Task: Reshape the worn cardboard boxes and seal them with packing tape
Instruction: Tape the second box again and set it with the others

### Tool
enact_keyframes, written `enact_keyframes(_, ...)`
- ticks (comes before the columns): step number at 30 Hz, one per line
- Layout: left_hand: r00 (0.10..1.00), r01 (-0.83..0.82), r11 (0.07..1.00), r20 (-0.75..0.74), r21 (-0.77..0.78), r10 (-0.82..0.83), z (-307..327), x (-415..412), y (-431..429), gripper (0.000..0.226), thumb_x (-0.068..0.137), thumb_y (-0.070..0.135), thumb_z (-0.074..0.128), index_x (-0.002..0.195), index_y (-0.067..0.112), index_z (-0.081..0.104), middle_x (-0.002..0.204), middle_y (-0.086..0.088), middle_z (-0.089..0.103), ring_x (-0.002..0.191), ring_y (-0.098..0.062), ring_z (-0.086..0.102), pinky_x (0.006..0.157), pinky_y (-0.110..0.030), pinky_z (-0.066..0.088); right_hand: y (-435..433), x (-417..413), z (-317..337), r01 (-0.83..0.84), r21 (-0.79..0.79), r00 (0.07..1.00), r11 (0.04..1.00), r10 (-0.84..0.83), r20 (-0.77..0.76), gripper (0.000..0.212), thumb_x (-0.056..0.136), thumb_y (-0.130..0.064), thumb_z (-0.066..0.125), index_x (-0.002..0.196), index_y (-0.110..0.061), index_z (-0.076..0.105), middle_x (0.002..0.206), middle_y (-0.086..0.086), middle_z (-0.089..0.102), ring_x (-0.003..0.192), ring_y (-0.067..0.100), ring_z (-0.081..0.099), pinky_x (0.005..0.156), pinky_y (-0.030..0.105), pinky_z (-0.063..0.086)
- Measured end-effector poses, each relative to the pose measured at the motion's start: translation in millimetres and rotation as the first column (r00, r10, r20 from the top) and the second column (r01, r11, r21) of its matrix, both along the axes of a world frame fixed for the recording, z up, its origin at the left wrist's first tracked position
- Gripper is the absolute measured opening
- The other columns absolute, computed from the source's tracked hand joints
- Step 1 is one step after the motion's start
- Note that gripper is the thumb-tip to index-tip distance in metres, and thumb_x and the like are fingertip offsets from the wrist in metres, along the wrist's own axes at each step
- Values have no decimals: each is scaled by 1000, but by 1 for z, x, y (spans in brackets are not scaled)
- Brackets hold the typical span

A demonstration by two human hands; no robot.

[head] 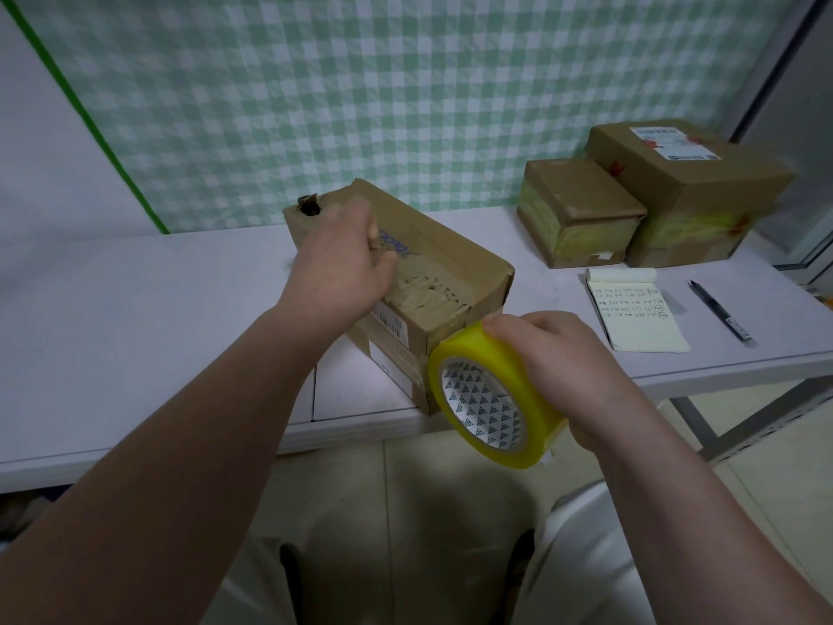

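Two back boxes [579, 205] taped; left hand [340, 268] steadies the third box [455, 259], fingers [367, 227] bent, grip unclear; right hand [572, 367] clutches tape roll [489, 401]

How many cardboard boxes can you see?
3. A worn brown cardboard box under the left hand; a small brown box and a bigger labelled box, far right.

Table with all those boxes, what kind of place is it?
Likely a makeshift parcel-packing station: worn cardboard boxes on a white table, a roll of yellow packing tape in the right hand, and a notepad with a pen.
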State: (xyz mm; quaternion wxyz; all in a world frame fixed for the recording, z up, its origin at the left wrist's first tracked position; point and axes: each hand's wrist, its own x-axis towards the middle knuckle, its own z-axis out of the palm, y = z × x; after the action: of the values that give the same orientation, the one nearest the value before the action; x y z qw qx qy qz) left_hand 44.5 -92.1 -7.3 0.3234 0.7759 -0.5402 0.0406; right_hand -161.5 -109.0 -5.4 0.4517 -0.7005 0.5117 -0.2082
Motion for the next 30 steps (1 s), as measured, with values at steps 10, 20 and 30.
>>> enact_keyframes(10,980,196,976,44,-100,-192,8,-13,19,34,97,21,38,115,11,65,112,-4,64,105,-15,54,87,-26,37,1,1,1,26,8,999,1000,-26,19,47,85,-45,56,93,1,68,93,20,69,86,35,66,75,45,55)
enact_keyframes(20,743,586,768,208,256,-636,-19,-18,44,61,99,46,12,145,14,37,151,-3,36,141,-15,28,115,-43,20,3,0,-4,5,11,998,1000,-6,56,42,87,-41,56,89,-1,68,90,18,69,86,34,65,71,39,53)
enact_keyframes(30,745,584,775,220,240,-629,-19,-2,33,60,99,47,12,142,17,42,148,0,40,139,-10,30,116,-49,9,1,1,-8,-9,40,995,999,5,95,45,89,-40,54,94,3,67,95,22,68,90,37,65,69,35,48)
